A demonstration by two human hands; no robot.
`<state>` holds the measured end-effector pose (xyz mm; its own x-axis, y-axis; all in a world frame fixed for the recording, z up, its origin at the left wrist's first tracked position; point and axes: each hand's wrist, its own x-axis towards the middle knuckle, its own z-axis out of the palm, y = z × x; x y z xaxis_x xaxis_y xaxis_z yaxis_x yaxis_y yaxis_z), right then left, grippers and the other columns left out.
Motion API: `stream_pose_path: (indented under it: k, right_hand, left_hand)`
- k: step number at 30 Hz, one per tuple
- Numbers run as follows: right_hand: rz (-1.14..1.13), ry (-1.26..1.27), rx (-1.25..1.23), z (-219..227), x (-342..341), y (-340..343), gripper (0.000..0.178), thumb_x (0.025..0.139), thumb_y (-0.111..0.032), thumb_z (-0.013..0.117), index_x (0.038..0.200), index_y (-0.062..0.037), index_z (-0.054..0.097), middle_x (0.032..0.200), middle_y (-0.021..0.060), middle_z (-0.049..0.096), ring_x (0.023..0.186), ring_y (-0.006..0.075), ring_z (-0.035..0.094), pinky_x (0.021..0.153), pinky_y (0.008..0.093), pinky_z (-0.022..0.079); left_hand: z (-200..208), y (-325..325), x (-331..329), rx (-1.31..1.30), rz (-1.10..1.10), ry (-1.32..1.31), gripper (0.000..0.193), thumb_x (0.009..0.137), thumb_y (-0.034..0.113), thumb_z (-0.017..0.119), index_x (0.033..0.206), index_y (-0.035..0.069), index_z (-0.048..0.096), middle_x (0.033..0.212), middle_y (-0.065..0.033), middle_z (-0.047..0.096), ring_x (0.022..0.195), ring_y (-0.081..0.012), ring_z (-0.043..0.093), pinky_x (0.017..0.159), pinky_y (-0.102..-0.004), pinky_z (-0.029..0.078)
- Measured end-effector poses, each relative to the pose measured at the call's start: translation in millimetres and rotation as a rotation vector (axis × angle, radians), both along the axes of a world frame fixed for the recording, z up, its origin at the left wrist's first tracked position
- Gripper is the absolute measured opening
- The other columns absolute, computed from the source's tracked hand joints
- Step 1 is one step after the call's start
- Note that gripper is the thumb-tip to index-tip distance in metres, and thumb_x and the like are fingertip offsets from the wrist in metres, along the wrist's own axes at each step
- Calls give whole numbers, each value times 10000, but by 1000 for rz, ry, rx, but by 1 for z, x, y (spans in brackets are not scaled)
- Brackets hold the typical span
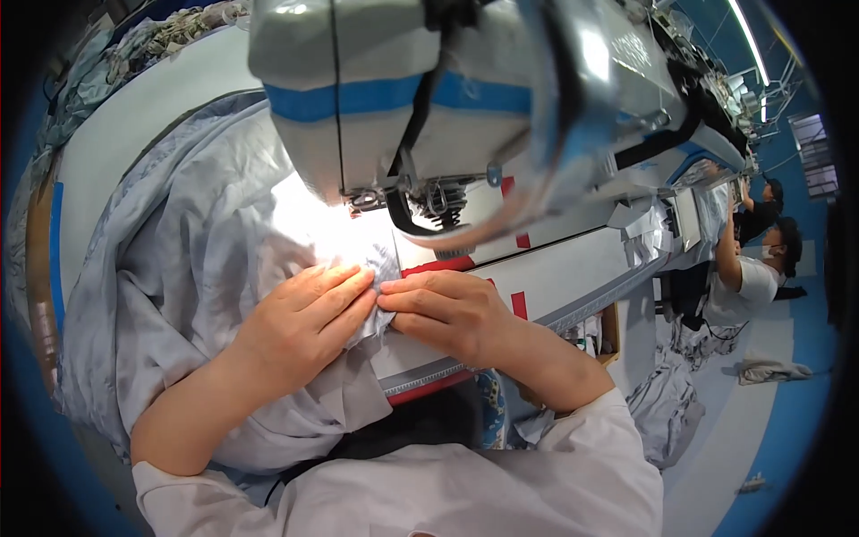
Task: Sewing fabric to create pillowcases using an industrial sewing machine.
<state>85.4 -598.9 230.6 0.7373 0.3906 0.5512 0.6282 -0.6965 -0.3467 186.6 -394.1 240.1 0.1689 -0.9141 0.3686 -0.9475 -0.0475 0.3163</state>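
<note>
A pale grey cloth (215,215) lies in loose folds across the left of the sewing machine table and hangs over its near edge. My left hand (309,309) rests back-up on the cloth just in front of the needle area, its fingers close together and gripping the fabric near its right edge. Almost touching those fingertips, my right hand (443,309) pinches the same edge from the right. Both thumbs are mostly hidden. The sewing machine (394,116), white with a blue stripe, stands over the cloth, and its lamp washes out the fabric below the needle.
A measuring tape strip (573,315) runs along the table's front edge, beside red tape marks (519,304). Heaped fabric (192,31) lies at the far left. More grey cloth (667,407) hangs at the lower right. Two other people (752,277) work at the far right.
</note>
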Motion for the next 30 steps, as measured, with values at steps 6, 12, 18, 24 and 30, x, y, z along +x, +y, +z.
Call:
stream_pose_path:
  k: [6, 12, 18, 24, 30]
  right_hand:
    - [33, 163, -26, 3, 8, -9, 143, 706, -131, 632, 826, -82, 573, 1013, 3, 616, 946, 162, 607, 709, 291, 496]
    - [-1, 375, -20, 1, 21, -21, 140, 709, -142, 642, 822, -103, 570, 1021, 18, 620, 897, 197, 604, 687, 324, 493]
    - [51, 365, -58, -15, 32, -30, 205, 774, -154, 643, 973, -110, 625, 1025, 51, 645, 818, 252, 619, 698, 374, 497]
    - [-46, 312, -43, -13, 24, -24, 195, 736, -123, 640, 931, -112, 629, 904, 45, 625, 836, 237, 597, 719, 347, 497]
    - [-103, 48, -44, -6, 18, -23, 229, 666, -123, 649, 890, -106, 603, 871, -5, 570, 911, 178, 541, 743, 299, 487]
  left_hand:
    - [0, 1, 10, 35, 2, 11, 330, 783, 117, 541, 1087, 2, 599, 1171, -128, 589, 1110, -269, 559, 943, -394, 436]
    - [2, -5, 25, 65, -7, -65, 340, 779, 139, 540, 1094, 29, 606, 1168, -93, 589, 1105, -237, 552, 938, -392, 428]
    - [3, -5, 36, 96, 5, -56, 364, 786, 150, 534, 1133, 54, 593, 1181, -59, 579, 1080, -212, 545, 931, -391, 425]
    - [4, -7, 37, 126, -49, -66, 334, 783, 122, 536, 1102, 47, 602, 1174, -56, 593, 1114, -191, 557, 898, -324, 444]
    - [10, -7, 30, 177, -34, -31, 337, 785, 72, 533, 1112, 42, 606, 1208, -63, 584, 1103, -232, 558, 912, -362, 448]
